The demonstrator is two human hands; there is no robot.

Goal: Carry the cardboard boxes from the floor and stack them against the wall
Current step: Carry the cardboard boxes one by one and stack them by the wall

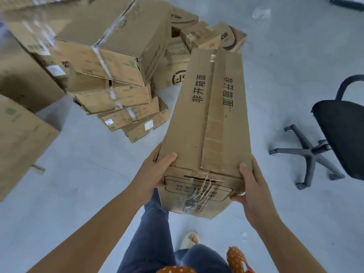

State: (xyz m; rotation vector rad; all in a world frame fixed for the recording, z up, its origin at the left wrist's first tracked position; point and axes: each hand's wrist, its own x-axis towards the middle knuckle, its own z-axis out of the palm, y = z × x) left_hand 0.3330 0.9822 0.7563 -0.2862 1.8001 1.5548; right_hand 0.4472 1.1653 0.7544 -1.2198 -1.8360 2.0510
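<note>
Leaning stack of boxes (118, 79) upper left, on floor. Left hand (155, 170) grips near-left corner of long box (206, 125), thumb on top. Box airborne, long axis running away from body. Right hand (252, 186) clamps near-right corner. Stack nearer left hand.

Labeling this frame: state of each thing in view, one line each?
Long cardboard box: lifted off the floor, flaps closed, tape torn.
Left hand: grips the box's near left corner.
Right hand: grips its near right corner.
Stacked boxes: piled, leaning, taped shut.
Office chair: upright, unoccupied.
</note>
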